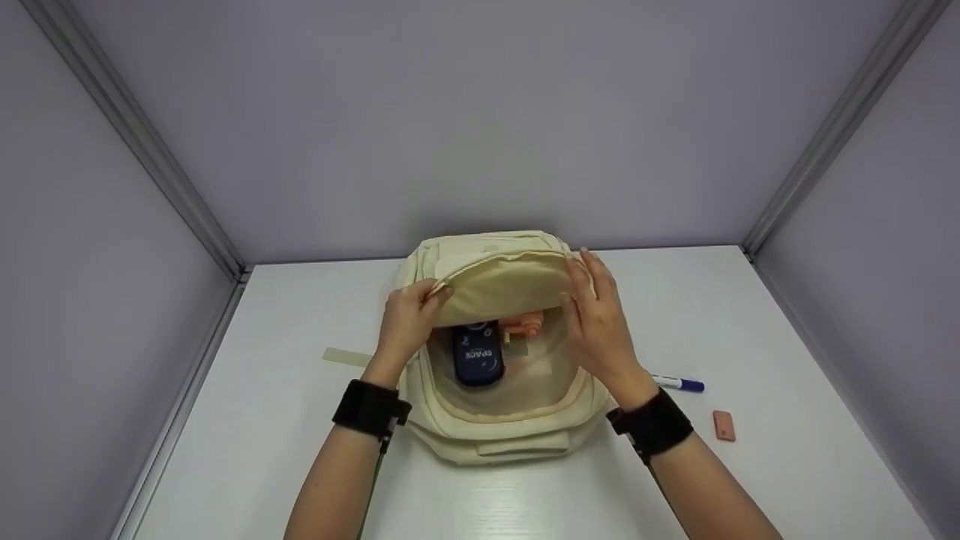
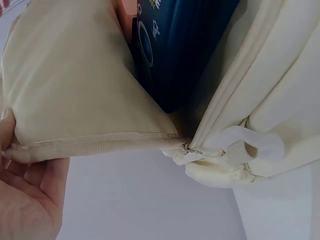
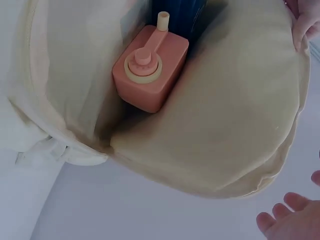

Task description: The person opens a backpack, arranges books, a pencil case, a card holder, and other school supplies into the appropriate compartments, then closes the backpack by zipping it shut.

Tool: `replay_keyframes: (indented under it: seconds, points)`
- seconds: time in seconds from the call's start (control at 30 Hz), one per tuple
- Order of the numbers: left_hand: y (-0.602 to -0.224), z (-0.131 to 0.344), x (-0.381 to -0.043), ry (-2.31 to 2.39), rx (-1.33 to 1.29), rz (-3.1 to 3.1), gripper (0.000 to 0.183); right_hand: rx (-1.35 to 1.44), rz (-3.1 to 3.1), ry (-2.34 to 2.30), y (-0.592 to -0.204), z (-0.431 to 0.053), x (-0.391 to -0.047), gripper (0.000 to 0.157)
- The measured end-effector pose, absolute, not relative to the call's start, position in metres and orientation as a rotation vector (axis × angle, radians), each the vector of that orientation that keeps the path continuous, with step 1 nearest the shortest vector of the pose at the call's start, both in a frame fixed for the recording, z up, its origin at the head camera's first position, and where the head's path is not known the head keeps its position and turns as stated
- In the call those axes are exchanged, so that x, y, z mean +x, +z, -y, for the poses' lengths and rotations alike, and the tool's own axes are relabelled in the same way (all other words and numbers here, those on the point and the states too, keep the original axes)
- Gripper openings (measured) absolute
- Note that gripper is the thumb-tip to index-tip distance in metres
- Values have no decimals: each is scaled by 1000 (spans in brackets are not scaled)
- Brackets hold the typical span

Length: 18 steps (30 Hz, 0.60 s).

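Observation:
A cream backpack (image 1: 517, 427) lies unzipped, its flap (image 1: 510, 289) lifted toward the back wall. My left hand (image 1: 409, 319) pinches the flap's left edge between thumb and fingers; in the left wrist view the hand (image 2: 32, 200) grips the zip edge (image 2: 95, 147). My right hand (image 1: 600, 322) is at the flap's right side, fingers extended; the right wrist view shows that hand (image 3: 295, 220) just off the flap's edge. Inside the backpack are a navy case (image 1: 478, 360) printed "SPACE" and, beside it, a pink pencil sharpener with a crank (image 3: 150, 67), partly under the flap.
A white marker with a blue cap (image 1: 690, 385) lies right of the backpack, partly behind my right wrist. Farther right is a small orange-pink block (image 1: 724, 425). A pale strip (image 1: 345, 356) lies at the left. Walls surround the white table (image 1: 285, 420) on three sides.

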<state>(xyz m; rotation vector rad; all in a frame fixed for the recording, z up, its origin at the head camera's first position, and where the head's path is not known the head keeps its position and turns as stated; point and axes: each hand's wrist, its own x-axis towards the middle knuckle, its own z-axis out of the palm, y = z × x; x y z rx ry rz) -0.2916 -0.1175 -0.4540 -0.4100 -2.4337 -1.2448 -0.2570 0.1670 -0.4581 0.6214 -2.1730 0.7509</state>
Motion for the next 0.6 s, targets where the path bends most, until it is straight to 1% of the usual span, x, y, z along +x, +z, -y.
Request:
replay_keyframes:
  seconds: [0.17,0.3,0.43,0.6]
  points:
    - [-461,124,-280,-1255,-553,2452,19,513,2274,906,-462,-177,-258,52]
    - [-467,128,-270,-1246,-642,2468,9,567,2337,959,-466,-180,-256,43]
    - [-474,130,-260,-1277,-708,2487,10,638,2345,923,-472,-185,-251,28]
    - [-485,132,-247,-1261,-775,2512,13,737,2323,838,-482,-194,-242,17]
